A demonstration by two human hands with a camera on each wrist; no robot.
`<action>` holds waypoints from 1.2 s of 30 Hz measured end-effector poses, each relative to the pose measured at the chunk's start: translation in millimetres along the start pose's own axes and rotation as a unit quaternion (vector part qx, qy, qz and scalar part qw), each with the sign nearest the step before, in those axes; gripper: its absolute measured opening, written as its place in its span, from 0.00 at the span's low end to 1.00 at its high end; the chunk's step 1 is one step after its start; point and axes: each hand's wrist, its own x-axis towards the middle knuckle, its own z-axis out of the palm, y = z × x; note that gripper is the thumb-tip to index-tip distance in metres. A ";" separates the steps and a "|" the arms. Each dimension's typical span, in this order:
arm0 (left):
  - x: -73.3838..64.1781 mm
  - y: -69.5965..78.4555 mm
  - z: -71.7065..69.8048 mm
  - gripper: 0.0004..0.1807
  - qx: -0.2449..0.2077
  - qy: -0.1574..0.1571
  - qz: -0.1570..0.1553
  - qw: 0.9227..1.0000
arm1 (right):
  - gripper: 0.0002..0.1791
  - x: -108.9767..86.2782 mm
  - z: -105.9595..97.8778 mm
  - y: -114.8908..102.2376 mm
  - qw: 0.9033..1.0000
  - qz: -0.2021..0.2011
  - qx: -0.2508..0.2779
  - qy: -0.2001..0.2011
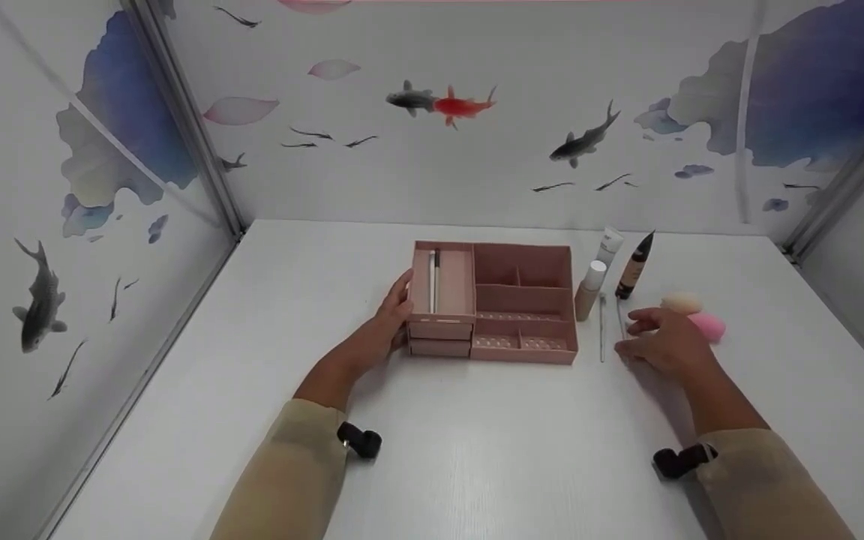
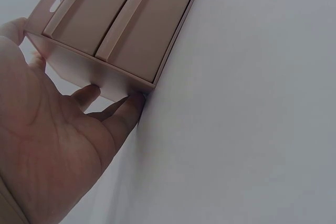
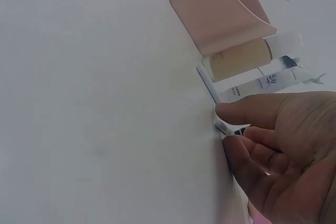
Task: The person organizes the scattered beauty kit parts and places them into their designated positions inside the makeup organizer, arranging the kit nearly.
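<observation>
Head view: a pink organizer stands on the white table, its two drawers facing 6 o'clock and two slim pens lying on its top towards 10 o'clock. With the organizer as the dial's centre, the left hand is at 9 o'clock, fingers apart and touching the side wall, as the left wrist view also shows. Towards 4 o'clock, the right hand has thumb and fingertips close about a slim stick; I cannot tell whether that grip is clamped on it. A silver stick lies between this hand and the organizer. A white-capped bottle stands just beside the organizer at 3 o'clock; a white tube and a black-capped tube are towards 2 o'clock. Just past the right hand, at 3 o'clock, sit a cream sponge and a pink sponge.
</observation>
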 end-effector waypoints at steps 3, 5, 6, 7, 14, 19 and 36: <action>0.1 -0.9 0.0 0.33 -0.005 -0.001 0.002 1.000 | 0.42 0.8 1.6 -2.3 1.000 0.011 0.001 0.001; -1.6 -1.4 0.1 0.32 0.007 0.003 -0.003 1.000 | 0.40 1.1 1.6 -3.3 1.000 0.017 0.003 0.002; -1.1 -1.7 0.2 0.31 0.006 0.003 -0.002 1.000 | 0.39 1.2 1.0 -2.9 1.000 0.018 0.003 0.003; -0.8 -2.0 0.0 0.31 0.006 0.003 -0.002 1.000 | 0.38 1.2 0.5 -3.0 1.000 0.017 0.001 0.004; 1.6 -0.8 0.9 0.34 0.002 -0.001 -0.003 1.000 | 0.36 0.1 0.0 -2.5 1.000 0.001 0.003 0.009; 0.3 -0.8 1.1 0.32 0.015 0.000 -0.001 1.000 | 0.36 2.7 0.8 0.4 0.999 0.007 0.051 0.010; 0.1 0.6 0.9 0.31 0.004 0.005 -0.006 1.000 | 0.36 2.6 -4.7 -7.2 0.987 0.039 0.158 -0.012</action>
